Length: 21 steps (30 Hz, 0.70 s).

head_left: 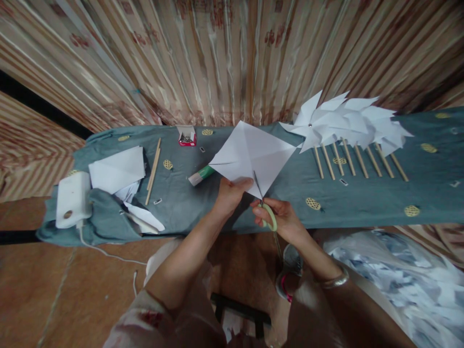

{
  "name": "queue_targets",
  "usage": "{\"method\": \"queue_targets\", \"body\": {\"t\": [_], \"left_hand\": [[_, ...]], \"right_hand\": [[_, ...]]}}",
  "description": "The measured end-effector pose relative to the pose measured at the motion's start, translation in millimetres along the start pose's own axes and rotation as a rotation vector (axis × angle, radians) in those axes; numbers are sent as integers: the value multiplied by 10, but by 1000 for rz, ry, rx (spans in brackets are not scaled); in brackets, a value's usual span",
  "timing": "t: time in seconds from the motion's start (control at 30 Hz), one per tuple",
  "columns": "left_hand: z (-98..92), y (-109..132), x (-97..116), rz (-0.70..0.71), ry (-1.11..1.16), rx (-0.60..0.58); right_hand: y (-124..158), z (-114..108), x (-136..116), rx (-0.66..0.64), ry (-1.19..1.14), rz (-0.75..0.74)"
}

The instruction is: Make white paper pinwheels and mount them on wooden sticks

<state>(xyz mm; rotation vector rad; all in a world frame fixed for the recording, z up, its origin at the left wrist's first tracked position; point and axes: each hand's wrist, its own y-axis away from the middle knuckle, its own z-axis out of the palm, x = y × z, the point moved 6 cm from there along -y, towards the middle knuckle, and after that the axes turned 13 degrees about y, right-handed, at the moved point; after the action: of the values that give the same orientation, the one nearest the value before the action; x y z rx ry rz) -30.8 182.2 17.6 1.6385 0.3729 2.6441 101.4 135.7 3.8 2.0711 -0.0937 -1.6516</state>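
Observation:
A creased white square of paper (250,150) is held up cornerwise over the table. My left hand (232,193) pinches its lower left edge, thumb on top. My right hand (279,216) is wrapped round the green handles of a pair of scissors (270,218). The blades lie at the paper's near corner, pointing inward along the crease. Another slit shows at the left corner. Partly under that corner lies a green tube (201,174) with a pale end.
Several white paper pinwheels (340,123) on wooden sticks lie at the right. A small red box of metal pins (187,137), loose sticks (153,171), stacked paper (118,169) and a white corded device (73,199) are at the left. A plastic bag (409,280) stands below right.

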Motion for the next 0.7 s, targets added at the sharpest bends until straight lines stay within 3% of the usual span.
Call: {"method": "queue_targets", "body": {"t": [0.7], "left_hand": [[23, 9, -6, 10, 35, -44]], "right_hand": [[-24, -30, -1, 27, 8, -24]]}}
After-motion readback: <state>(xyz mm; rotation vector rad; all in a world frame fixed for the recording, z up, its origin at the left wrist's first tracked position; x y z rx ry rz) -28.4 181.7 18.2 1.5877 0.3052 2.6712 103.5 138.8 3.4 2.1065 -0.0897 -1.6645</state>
